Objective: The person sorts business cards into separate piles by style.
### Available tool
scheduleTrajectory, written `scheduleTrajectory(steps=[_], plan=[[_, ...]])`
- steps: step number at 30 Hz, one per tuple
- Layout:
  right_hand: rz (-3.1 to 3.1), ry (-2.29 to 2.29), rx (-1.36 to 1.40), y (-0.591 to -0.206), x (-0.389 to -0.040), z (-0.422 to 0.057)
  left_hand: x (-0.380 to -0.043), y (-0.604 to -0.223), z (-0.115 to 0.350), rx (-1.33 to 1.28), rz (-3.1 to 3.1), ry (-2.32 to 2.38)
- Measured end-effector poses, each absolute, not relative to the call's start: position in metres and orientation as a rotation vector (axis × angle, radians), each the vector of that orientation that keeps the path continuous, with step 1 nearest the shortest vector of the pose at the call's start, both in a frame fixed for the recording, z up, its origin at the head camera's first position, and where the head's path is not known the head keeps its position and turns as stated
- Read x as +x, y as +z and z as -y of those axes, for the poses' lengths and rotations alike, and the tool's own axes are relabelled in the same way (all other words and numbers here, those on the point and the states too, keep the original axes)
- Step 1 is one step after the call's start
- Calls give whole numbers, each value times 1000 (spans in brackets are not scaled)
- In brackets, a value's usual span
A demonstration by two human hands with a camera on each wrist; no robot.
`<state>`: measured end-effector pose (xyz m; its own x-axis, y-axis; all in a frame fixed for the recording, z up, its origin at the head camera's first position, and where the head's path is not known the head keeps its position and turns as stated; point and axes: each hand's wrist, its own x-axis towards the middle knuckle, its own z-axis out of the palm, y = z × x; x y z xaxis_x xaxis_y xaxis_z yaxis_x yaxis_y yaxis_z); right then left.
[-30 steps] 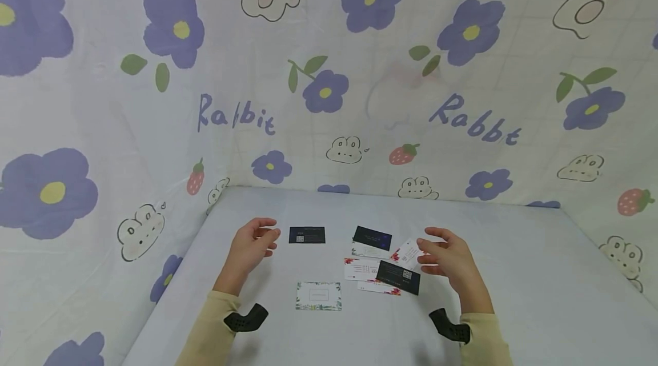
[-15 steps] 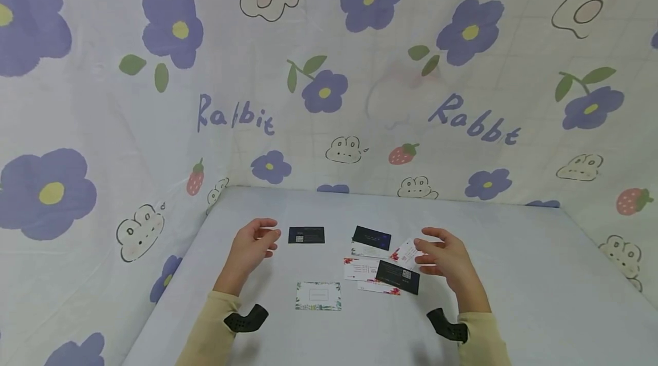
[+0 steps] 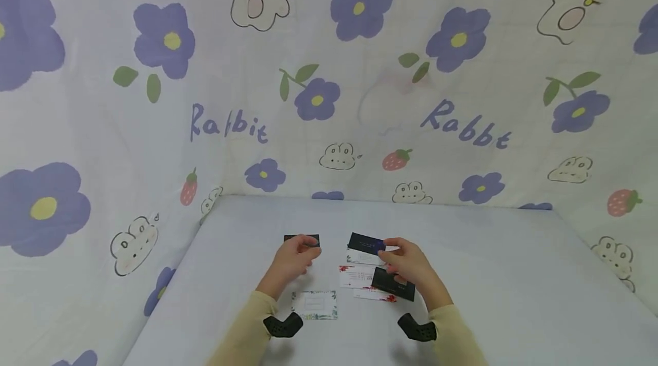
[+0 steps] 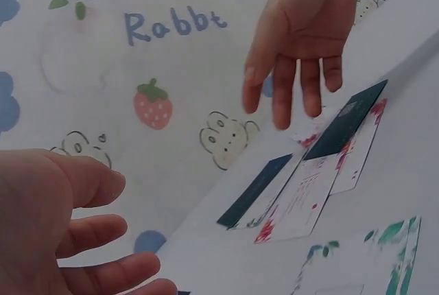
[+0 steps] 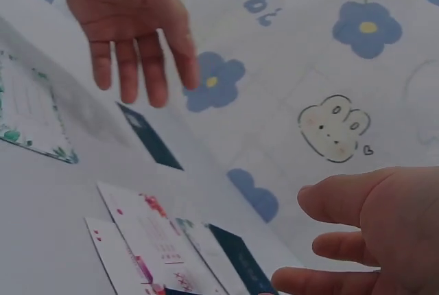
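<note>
My left hand (image 3: 293, 260) hovers over the lone black card (image 5: 149, 136) on the left and partly covers it in the head view. Its fingers are relaxed and hold nothing. The right hand (image 3: 413, 266) hangs above the card group, fingers loosely spread, holding nothing. In that group are a dark blue-black card (image 3: 365, 242) over a white leaf-edged card, a tilted black card (image 3: 384, 284), and white cards with red flowers (image 3: 354, 276). A white card with green leaf borders (image 3: 315, 304) lies nearer the front, below the left hand.
A pale table (image 3: 514, 286) carries the cards. Behind it hangs a white curtain (image 3: 288, 143) printed with purple flowers, rabbits and strawberries. Black wrist devices (image 3: 284, 326) sit on both sleeves.
Both hands have moved inward: the left to the right, over the lone black card, the right to the left, over the card group. The head view has shifted slightly. The cards look unmoved.
</note>
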<state>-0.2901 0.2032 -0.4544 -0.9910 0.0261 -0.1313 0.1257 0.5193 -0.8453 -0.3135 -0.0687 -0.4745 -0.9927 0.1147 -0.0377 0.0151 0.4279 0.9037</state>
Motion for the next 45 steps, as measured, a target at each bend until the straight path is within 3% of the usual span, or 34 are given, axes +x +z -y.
scheduleTrajectory(steps=[10, 18, 25, 39, 45], plan=[[-2728, -1227, 9, -463, -314, -177, -336, -490, 15, 147, -2543, 1450], [-2718, -1224, 19, -468, -321, -178, -340, -494, -1, 453, -2616, 1244], [-2710, -1265, 62, -472, -328, -183, -338, -493, -4, 536, -2660, 1147], [-2728, -1314, 313, -474, -329, -203, -330, -488, -2, 428, -2652, 1113], [-2655, -1408, 391, -470, -322, -206, -338, -491, -8, 82, -2514, 1438]])
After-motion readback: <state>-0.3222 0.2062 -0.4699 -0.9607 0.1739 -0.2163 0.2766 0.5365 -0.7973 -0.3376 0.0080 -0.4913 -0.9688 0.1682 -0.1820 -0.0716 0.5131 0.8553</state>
